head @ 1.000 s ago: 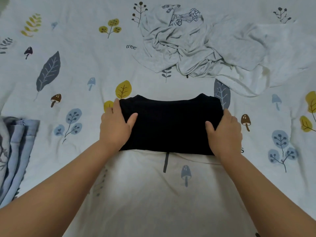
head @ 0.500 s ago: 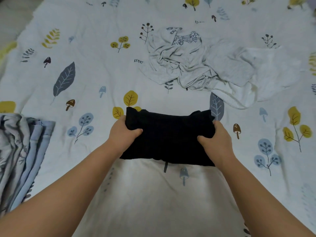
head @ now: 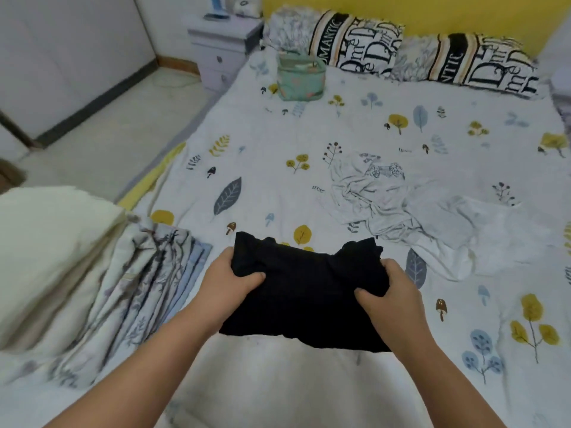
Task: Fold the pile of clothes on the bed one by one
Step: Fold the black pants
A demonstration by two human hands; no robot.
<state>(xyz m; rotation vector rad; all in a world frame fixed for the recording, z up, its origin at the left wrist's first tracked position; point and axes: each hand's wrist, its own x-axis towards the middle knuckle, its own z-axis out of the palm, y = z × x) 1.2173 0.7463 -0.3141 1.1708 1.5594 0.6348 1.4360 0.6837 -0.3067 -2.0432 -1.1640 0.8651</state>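
Note:
A folded black garment (head: 306, 291) is held just above the bed (head: 355, 125) in front of me. My left hand (head: 230, 282) grips its left edge, thumb on top and fingers underneath. My right hand (head: 391, 296) grips the right edge the same way. The garment sags a little in the middle, and its top corners stick up. Behind it to the right lies a crumpled pile of light grey and white clothes (head: 411, 208), unfolded, one with a small printed drawing.
A folded quilt and cream blanket (head: 77, 267) lie at my left. A green storage bag (head: 301, 77) stands near the patterned pillows (head: 401, 54) at the headboard. A bedside cabinet (head: 222, 47) and bare floor are beyond the bed's left edge.
Both hands went from pressing flat on the black garment to gripping its sides and lifting it off the bed. My view has tilted up, showing the pillows and room.

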